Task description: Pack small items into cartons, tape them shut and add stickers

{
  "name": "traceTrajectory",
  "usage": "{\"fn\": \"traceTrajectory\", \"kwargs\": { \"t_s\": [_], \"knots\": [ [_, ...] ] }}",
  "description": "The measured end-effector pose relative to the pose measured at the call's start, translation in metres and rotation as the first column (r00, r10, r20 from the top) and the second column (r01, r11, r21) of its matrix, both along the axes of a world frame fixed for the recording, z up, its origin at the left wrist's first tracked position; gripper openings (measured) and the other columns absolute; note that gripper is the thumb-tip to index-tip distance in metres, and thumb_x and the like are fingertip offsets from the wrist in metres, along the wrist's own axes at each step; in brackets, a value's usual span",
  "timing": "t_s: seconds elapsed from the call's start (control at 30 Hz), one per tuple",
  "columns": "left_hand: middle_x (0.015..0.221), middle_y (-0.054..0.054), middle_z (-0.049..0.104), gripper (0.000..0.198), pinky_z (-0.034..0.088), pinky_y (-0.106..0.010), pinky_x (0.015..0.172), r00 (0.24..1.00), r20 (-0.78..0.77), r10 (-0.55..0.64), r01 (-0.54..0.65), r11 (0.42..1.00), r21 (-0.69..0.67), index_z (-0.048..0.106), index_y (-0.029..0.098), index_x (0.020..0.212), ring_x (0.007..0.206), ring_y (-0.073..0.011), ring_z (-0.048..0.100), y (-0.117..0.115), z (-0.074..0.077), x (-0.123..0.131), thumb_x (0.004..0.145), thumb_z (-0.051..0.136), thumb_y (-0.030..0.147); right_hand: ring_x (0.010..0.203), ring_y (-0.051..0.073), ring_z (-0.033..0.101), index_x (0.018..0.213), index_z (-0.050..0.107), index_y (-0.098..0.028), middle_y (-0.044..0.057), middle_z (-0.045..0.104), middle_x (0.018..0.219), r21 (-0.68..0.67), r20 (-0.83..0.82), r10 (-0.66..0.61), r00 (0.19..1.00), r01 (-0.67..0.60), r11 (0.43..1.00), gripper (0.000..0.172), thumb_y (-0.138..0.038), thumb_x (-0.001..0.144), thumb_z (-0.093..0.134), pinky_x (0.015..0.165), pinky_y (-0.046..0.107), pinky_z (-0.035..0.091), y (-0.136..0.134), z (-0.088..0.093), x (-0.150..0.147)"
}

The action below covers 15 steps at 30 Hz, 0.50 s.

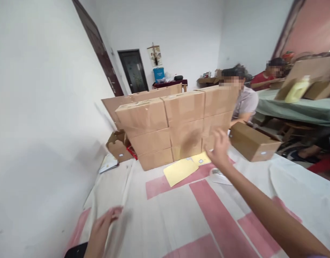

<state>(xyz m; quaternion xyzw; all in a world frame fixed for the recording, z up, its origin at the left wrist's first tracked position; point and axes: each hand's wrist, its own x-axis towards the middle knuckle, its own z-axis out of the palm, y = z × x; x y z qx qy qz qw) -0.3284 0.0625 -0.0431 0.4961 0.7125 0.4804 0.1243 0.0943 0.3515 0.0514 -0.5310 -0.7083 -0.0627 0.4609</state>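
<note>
My right hand (219,147) is stretched far forward over the table, fingers spread and open, just in front of the lower boxes of a stack of brown cardboard boxes (178,125). Under it lie yellow paper sheets (181,170) with small white labels. My left hand (102,229) is low at the near left edge, blurred by motion, fingers loosely out, holding nothing that I can see. A dark object (76,250) shows beside my left wrist at the bottom edge.
A white and pink cloth (208,215) covers the table. A single closed box (252,141) lies to the right, an opened box (118,145) to the left by the wall. Two people sit behind the stack, next to a green-covered table (296,107).
</note>
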Motion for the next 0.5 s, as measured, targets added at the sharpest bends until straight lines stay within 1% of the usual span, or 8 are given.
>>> {"fn": "traceTrajectory", "kwargs": {
  "t_s": [0.03, 0.1, 0.17, 0.2, 0.27, 0.33, 0.43, 0.5],
  "knots": [
    [0.102, -0.009, 0.072, 0.054, 0.061, -0.039, 0.077, 0.986, 0.117, 0.117, -0.121, 0.992, 0.029, 0.068, 0.013, 0.095, 0.095, -0.0248, 0.071, 0.017, -0.006, -0.019, 0.100, 0.038, 0.058, 0.144, 0.039, 0.029, 0.144, 0.041, -0.014, 0.024, 0.037, 0.152, 0.032, 0.035, 0.203, 0.979, -0.204, 0.978, 0.064, -0.033, 0.084, 0.055, 0.115, 0.060, 0.024, -0.015, -0.002, -0.043],
    [0.114, -0.013, 0.071, 0.059, 0.060, -0.041, 0.082, 0.948, 0.209, 0.240, -0.256, 0.965, 0.053, 0.067, 0.012, 0.106, 0.104, -0.0276, 0.070, 0.060, -0.014, -0.053, 0.103, 0.028, 0.056, 0.140, 0.033, 0.039, 0.137, 0.051, -0.016, 0.020, 0.047, 0.146, 0.005, 0.134, 0.583, 0.802, -0.588, 0.809, 0.052, -0.026, 0.085, 0.054, 0.117, 0.052, 0.029, -0.046, -0.010, -0.126],
    [0.126, -0.014, 0.066, 0.050, 0.059, -0.042, 0.088, 0.911, 0.248, 0.330, -0.355, 0.932, 0.066, 0.061, 0.013, 0.122, 0.109, -0.0250, 0.068, 0.107, -0.015, -0.082, 0.103, 0.034, 0.050, 0.139, 0.030, 0.042, 0.136, 0.053, -0.015, 0.019, 0.050, 0.147, -0.082, 0.153, 0.790, 0.594, -0.789, 0.609, 0.051, -0.024, 0.086, 0.054, 0.118, 0.047, 0.032, -0.068, -0.017, -0.203],
    [0.129, -0.013, 0.064, 0.045, 0.058, -0.044, 0.090, 0.898, 0.247, 0.364, -0.391, 0.918, 0.069, 0.058, 0.015, 0.128, 0.110, -0.0238, 0.066, 0.130, -0.014, -0.095, 0.101, 0.045, 0.049, 0.139, 0.029, 0.044, 0.137, 0.054, -0.014, 0.018, 0.050, 0.147, -0.124, 0.110, 0.832, 0.544, -0.823, 0.555, 0.051, -0.024, 0.086, 0.054, 0.117, 0.045, 0.034, -0.073, -0.021, -0.239],
    [0.134, -0.012, 0.060, 0.044, 0.056, -0.047, 0.094, 0.884, 0.212, 0.417, -0.440, 0.895, 0.072, 0.055, 0.018, 0.133, 0.113, -0.0244, 0.064, 0.172, -0.011, -0.118, 0.097, 0.058, 0.043, 0.142, 0.029, 0.042, 0.142, 0.050, -0.013, 0.018, 0.044, 0.153, -0.194, -0.014, 0.874, 0.487, -0.858, 0.475, 0.057, -0.025, 0.087, 0.055, 0.117, 0.044, 0.036, -0.072, -0.027, -0.304],
    [0.140, -0.011, 0.056, 0.046, 0.053, -0.051, 0.100, 0.874, 0.141, 0.465, -0.477, 0.877, 0.061, 0.054, 0.020, 0.136, 0.121, -0.0268, 0.060, 0.205, -0.011, -0.137, 0.095, 0.062, 0.040, 0.141, 0.029, 0.044, 0.150, 0.040, -0.015, 0.018, 0.033, 0.161, -0.259, -0.214, 0.842, 0.495, -0.860, 0.440, 0.069, -0.024, 0.085, 0.058, 0.117, 0.045, 0.039, -0.055, -0.031, -0.361],
    [0.155, -0.014, 0.043, 0.058, 0.033, -0.064, 0.115, 0.851, -0.003, 0.525, -0.525, 0.851, 0.006, 0.047, 0.021, 0.144, 0.141, -0.0350, 0.041, 0.238, -0.022, -0.152, 0.091, 0.067, 0.035, 0.116, 0.025, 0.065, 0.156, 0.027, -0.020, 0.019, 0.026, 0.163, -0.384, -0.533, 0.600, 0.596, -0.803, 0.456, 0.084, -0.018, 0.080, 0.063, 0.103, 0.042, 0.053, -0.011, -0.031, -0.426],
    [0.162, -0.018, 0.032, 0.066, 0.011, -0.072, 0.118, 0.838, -0.098, 0.537, -0.543, 0.839, -0.044, 0.043, 0.020, 0.148, 0.151, -0.0408, 0.022, 0.250, -0.030, -0.150, 0.086, 0.068, 0.028, 0.101, 0.021, 0.070, 0.156, 0.023, -0.023, 0.018, 0.042, 0.153, -0.455, -0.630, 0.450, 0.633, -0.770, 0.447, 0.085, -0.016, 0.082, 0.064, 0.089, 0.039, 0.060, 0.019, -0.027, -0.450]
  ]
}}
